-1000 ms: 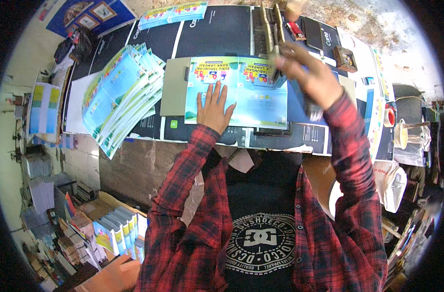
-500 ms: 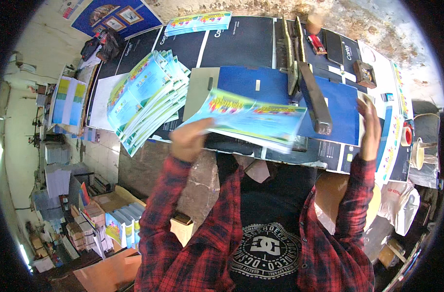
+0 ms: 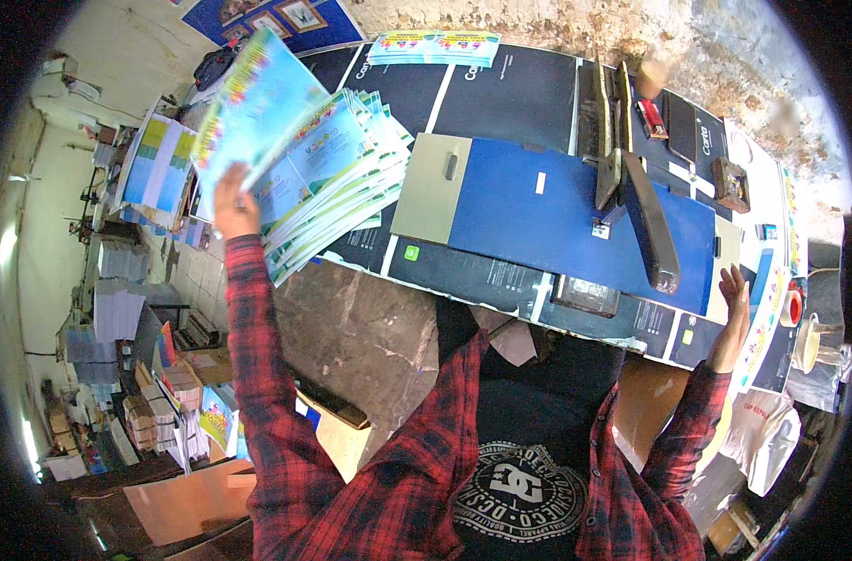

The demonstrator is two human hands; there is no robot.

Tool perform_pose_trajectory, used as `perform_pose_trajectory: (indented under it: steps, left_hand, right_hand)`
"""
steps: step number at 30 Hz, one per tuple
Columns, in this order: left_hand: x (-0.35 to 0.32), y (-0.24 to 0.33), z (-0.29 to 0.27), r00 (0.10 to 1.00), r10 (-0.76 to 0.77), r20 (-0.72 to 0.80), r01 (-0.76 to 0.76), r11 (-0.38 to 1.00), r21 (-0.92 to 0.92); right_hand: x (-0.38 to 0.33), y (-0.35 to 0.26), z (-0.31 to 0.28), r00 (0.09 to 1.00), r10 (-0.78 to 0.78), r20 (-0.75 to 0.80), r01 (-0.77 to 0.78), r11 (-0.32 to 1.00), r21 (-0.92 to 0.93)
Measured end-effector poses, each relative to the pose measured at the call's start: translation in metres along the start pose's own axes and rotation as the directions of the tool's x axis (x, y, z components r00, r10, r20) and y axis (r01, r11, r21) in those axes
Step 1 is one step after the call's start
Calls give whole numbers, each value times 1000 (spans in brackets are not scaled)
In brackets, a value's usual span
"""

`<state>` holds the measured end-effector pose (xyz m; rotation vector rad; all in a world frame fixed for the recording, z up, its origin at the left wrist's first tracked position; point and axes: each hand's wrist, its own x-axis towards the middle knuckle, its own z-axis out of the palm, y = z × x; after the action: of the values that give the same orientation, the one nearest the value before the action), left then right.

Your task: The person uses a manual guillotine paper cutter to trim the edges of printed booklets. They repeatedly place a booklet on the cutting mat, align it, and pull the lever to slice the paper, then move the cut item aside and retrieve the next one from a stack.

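At the left, my left hand [image 3: 234, 201] grips the lower edge of a printed light-blue booklet [image 3: 257, 89], which is tilted and blurred by motion. It is held over the left part of a fanned pile of similar booklets [image 3: 337, 178]. My right hand [image 3: 732, 313], fingers stretched and holding nothing, is by the right end of a long blue board [image 3: 510, 196] with pale ends. Over that board stands a stapler-like device with a long dark lever [image 3: 652, 224]; its exact kind is unclear.
Black printed card covers the table [image 3: 510, 93]. A flat stack of colourful prints [image 3: 433, 49] lies at the far edge. At the right are a small red box [image 3: 650, 120], a dark metal block [image 3: 730, 185], a roll of tape [image 3: 792, 307] and a cup [image 3: 806, 344]. Paper stacks [image 3: 122, 299] stand at the left.
My left hand has carried the booklet from the blue board leftward to above the pile. My right hand stays by the board's right end. The view has shifted, so the table appears farther right.
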<state>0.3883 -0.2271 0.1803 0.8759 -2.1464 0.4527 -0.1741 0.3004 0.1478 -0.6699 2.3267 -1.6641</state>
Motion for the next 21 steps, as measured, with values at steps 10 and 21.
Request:
perform_pose_trajectory:
  steps: [10, 21]
  left_hand:
    - [-106, -31, 84, 904, -177, 389, 204, 979, -28]
    - [-95, 177, 29, 598, -126, 792, 646, 660, -383]
  right_hand:
    - [-4, 34, -102, 995, -19, -98, 1, 983, -181]
    - [101, 277, -386, 726, 521, -449, -671, 679, -298]
